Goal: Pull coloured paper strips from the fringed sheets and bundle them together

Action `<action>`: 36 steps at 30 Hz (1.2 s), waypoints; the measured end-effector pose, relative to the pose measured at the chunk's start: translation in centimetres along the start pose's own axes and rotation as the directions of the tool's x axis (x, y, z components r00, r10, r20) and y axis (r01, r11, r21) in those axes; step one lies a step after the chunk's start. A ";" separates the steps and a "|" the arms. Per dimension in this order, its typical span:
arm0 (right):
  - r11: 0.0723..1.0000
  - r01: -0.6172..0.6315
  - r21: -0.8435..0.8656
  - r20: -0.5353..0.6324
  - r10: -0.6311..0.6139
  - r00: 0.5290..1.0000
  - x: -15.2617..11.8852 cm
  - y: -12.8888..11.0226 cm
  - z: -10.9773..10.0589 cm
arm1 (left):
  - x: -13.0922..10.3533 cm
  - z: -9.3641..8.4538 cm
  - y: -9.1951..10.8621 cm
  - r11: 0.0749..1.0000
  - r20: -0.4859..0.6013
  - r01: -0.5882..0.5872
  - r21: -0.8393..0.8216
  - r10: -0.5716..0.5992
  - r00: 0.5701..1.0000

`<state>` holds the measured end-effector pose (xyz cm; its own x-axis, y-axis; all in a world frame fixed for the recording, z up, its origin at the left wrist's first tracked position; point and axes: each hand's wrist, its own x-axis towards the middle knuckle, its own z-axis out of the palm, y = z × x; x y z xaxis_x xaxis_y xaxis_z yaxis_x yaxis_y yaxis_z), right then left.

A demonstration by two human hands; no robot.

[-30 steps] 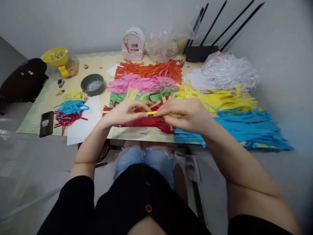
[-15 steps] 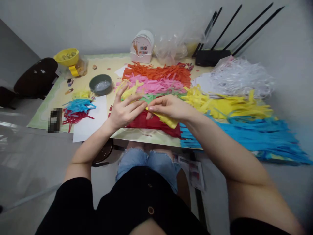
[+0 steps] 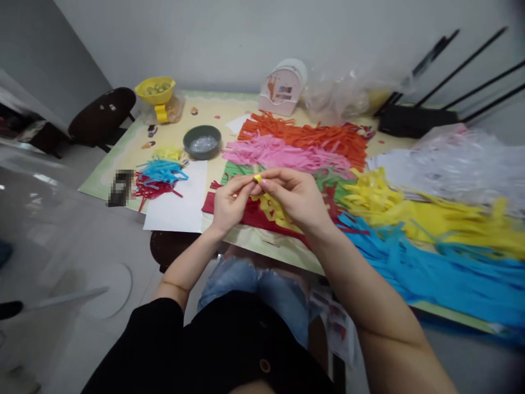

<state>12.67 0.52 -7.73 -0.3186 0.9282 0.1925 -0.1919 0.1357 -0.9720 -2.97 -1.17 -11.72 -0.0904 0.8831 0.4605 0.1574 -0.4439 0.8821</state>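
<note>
Nearest, a thin pin-like object [image 3: 271,244] lay by the front edge of the worktop [image 3: 205,109]; just beyond it, the left hand [image 3: 232,205] and the right hand [image 3: 301,200] met fingertip to fingertip, each pinching the narrow end of a yellow fringed piece [image 3: 274,212], which hung below the right hand, above the red fringed material [image 3: 254,219]; blue fringe [image 3: 435,268] spread at the right, with yellow fringe [image 3: 443,221] behind it; on the left a white sheet [image 3: 176,210] lay beside small bundles of red, blue [image 3: 164,172] and yellow strips; beyond the hands came green fringe [image 3: 233,171], then pink [image 3: 283,154], then orange [image 3: 307,134]; a dark bowl [image 3: 202,142] holding something clear stood left of the pink; farthest back were a pink-and-white box [image 3: 281,90], clear plastic bags [image 3: 334,98] and a black router [image 3: 416,120].
</note>
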 end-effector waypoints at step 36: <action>0.320 0.297 -0.899 0.352 0.127 0.928 28.2 12.5 7.6 | 2.3 -12.5 -4.6 0.933 -0.330 0.332 -0.137 -0.359 0.873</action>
<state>-5.77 25.72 -13.42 -0.6462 0.7563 0.1025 0.6789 0.6309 -0.3756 -16.18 1.00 -13.46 -0.4599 0.8801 0.1178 -0.0181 -0.1419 0.9897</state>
